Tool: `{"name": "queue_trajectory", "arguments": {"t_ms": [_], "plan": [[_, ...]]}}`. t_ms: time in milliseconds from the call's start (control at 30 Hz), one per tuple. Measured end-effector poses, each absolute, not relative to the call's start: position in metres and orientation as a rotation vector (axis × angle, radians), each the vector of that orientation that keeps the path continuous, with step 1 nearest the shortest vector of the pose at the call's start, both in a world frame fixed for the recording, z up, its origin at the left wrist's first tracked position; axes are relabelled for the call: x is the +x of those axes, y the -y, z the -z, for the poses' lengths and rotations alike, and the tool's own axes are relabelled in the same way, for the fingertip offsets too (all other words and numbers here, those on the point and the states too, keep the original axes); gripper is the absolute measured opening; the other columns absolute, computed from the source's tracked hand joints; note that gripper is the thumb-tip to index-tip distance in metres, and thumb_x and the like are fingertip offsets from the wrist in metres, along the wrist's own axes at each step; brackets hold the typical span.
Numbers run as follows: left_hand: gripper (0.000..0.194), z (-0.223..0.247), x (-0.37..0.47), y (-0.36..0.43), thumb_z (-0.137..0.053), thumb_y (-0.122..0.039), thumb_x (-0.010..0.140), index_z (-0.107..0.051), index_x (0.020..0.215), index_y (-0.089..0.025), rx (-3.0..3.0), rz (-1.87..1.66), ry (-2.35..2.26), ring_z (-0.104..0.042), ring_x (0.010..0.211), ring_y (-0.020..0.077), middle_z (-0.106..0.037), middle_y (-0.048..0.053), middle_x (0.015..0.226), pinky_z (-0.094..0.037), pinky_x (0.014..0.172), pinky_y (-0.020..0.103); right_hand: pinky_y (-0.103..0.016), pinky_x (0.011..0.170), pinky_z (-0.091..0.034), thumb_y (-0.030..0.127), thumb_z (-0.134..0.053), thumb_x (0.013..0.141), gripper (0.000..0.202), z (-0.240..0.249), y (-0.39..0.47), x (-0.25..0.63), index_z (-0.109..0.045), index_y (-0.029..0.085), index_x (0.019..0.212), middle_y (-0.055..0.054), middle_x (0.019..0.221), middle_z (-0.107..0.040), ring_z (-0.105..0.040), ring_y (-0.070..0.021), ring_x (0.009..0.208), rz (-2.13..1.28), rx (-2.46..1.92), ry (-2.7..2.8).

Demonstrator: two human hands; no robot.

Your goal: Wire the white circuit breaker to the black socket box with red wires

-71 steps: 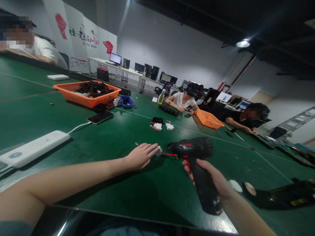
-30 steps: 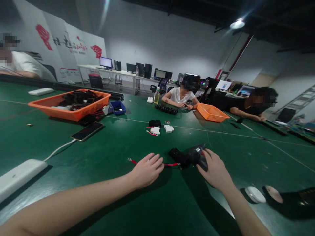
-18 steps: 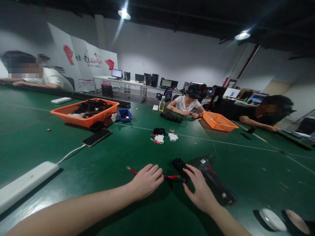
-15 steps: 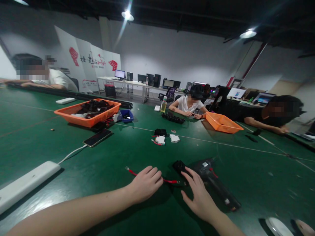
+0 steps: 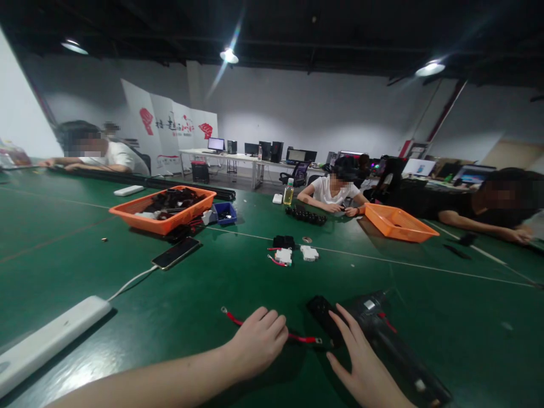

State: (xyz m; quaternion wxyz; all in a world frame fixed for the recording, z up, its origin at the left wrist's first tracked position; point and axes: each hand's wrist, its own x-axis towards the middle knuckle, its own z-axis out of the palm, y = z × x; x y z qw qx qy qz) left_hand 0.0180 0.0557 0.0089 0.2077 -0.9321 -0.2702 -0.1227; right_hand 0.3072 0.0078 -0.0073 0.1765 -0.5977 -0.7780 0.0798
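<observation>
Green table, dimly lit; well short of its far edge, red wires already ringed at the ends show either side of the left hand, knuckles up, fingers closed over them, any fastening hidden. Rightward, a black block, not yet lifted, lies by the right hand, fingers open and spread, contact unclear; the drill rests unheld

A workshop sharing office space: power drill, orange basket, green worktable (computer monitors behind).
</observation>
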Motion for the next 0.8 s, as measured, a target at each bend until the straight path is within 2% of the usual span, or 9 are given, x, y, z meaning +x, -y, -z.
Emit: {"name": "queue_trajectory", "arguments": {"t_ms": [167,300,467,633,800], "plan": [[0.027,-0.009,0.017,-0.055,-0.048,-0.027,0.098,-0.056,0.120,-0.015,-2.603,0.392,0.743,-0.053,0.091,0.0200,-0.062,0.008,0.106,-0.037,0.073,0.037,-0.047,0.118,-0.035,0.039,-0.048,0.095,0.066,0.006,-0.008,0.299,-0.021,0.029,0.154,-0.006,0.164,-0.011,-0.027,-0.0284,0.148,-0.201,-1.709,2.138],[0.020,-0.008,0.018,-0.054,-0.047,-0.024,0.098,-0.059,0.113,-0.017,-2.610,0.396,0.747,-0.054,0.093,0.0209,-0.063,0.008,0.106,-0.037,0.075,0.037,-0.049,0.118,-0.034,0.033,-0.052,0.092,0.063,0.006,-0.013,0.286,-0.029,0.026,0.151,-0.009,0.158,-0.024,-0.025,-0.0292,0.147,-0.129,-1.685,2.095],[0.019,-0.007,0.018,-0.050,-0.047,-0.021,0.097,-0.061,0.109,-0.016,-2.585,0.345,0.806,-0.054,0.094,0.0223,-0.063,0.009,0.106,-0.036,0.076,0.038,-0.052,0.114,-0.039,0.032,-0.055,0.091,0.061,0.005,-0.020,0.277,-0.034,0.025,0.148,-0.013,0.154,-0.028,-0.038,-0.0320,0.139,-0.168,-1.656,2.051],[0.017,-0.009,0.012,-0.051,-0.048,-0.019,0.096,-0.063,0.104,-0.016,-2.550,0.314,0.857,-0.053,0.094,0.0228,-0.063,0.008,0.104,-0.035,0.077,0.039,-0.049,0.106,-0.047,0.028,-0.057,0.091,0.050,0.005,-0.020,0.284,-0.045,0.028,0.139,-0.010,0.150,-0.033,-0.053,-0.0291,0.125,-0.176,-1.614,2.007],[0.015,-0.009,0.011,-0.054,-0.049,-0.020,0.096,-0.064,0.099,-0.017,-2.533,0.324,0.863,-0.053,0.090,0.0228,-0.063,0.008,0.098,-0.033,0.074,0.038,-0.045,0.098,-0.054,0.028,-0.060,0.089,0.046,0.004,-0.015,0.295,-0.049,0.026,0.134,-0.010,0.144,-0.041,-0.060,-0.0273,0.117,-0.172,-1.553,1.998]]}}
